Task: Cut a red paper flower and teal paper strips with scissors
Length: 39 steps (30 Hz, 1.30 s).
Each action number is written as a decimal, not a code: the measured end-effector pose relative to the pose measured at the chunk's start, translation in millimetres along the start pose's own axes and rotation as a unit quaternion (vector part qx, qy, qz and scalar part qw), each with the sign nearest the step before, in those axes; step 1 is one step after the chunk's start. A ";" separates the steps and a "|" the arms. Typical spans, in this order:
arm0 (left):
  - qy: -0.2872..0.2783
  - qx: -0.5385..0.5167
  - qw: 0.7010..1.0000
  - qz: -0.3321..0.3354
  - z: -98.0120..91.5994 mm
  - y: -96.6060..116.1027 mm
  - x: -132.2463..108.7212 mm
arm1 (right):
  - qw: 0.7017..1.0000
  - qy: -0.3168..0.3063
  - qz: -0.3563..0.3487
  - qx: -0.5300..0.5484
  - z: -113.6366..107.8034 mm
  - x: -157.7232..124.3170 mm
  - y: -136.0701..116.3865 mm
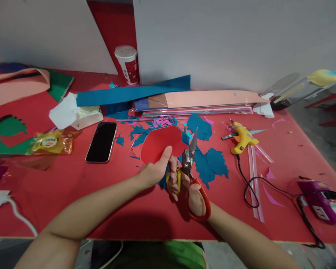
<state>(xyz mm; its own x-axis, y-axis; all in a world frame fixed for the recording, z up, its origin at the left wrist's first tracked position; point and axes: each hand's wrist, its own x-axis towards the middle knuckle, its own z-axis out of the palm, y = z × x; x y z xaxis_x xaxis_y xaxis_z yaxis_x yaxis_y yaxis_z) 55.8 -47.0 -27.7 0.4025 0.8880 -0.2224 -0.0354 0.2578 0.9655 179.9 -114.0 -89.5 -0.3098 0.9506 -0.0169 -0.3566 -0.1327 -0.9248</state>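
My left hand (156,169) grips a red paper cutout (162,141) by its lower edge, thumb on top. The cutout is rounded on the left, with an uneven edge at its right end. In my right hand (194,196) are scissors (189,158) with one yellow and one red handle, fingers through the loops. Their blades are spread and point away from me, right at the cutout's right edge; whether paper lies between them I cannot tell. Beneath and around are blue leaf-like cutouts (217,161) and small blue scraps (138,130).
A phone (101,142) lies left, near a yellow packet (52,142). Right are a yellow glue gun (243,137) with its cord, clear sticks (254,186) and a purple box (323,201). A paper cup (127,65) and a blue strip (134,94) are at the back, before white boards (226,41).
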 end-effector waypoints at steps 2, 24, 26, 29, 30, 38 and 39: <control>0.002 -0.002 1.000 0.000 -0.1 -1.6 0.1 | 1.000 0.002 -0.005 -0.002 -0.1 -0.3 0.3; 0.003 0.031 1.000 0.007 -0.4 6.5 -0.3 | 0.999 -0.020 0.022 0.018 -0.5 -1.7 -2.0; 0.002 0.035 0.999 0.004 -0.4 7.5 -0.4 | 0.999 -0.019 0.023 0.030 0.4 -1.8 -2.6; 0.002 0.042 0.999 0.007 -0.4 8.6 -0.1 | 0.999 -0.017 0.026 0.044 1.9 -1.7 -4.5; 0.004 0.047 0.999 0.011 -0.5 8.7 0.0 | 0.998 -0.018 0.029 0.047 2.3 -1.6 -5.3; 0.011 0.098 0.995 0.035 -3.0 6.9 -0.1 | 0.995 -0.029 0.054 0.076 2.1 -1.7 -8.1; 0.011 0.099 0.994 0.035 -3.2 7.0 -0.2 | 0.995 -0.029 0.057 0.082 2.1 -1.8 -8.0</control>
<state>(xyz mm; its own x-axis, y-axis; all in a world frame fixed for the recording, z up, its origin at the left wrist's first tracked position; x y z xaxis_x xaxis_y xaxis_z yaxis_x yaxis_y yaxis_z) 52.6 -44.1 -21.4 0.3853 0.9099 -0.1536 0.1181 0.1165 0.9861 181.5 -115.2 -81.2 -0.4052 0.9097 -0.0907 -0.4544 -0.2864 -0.8435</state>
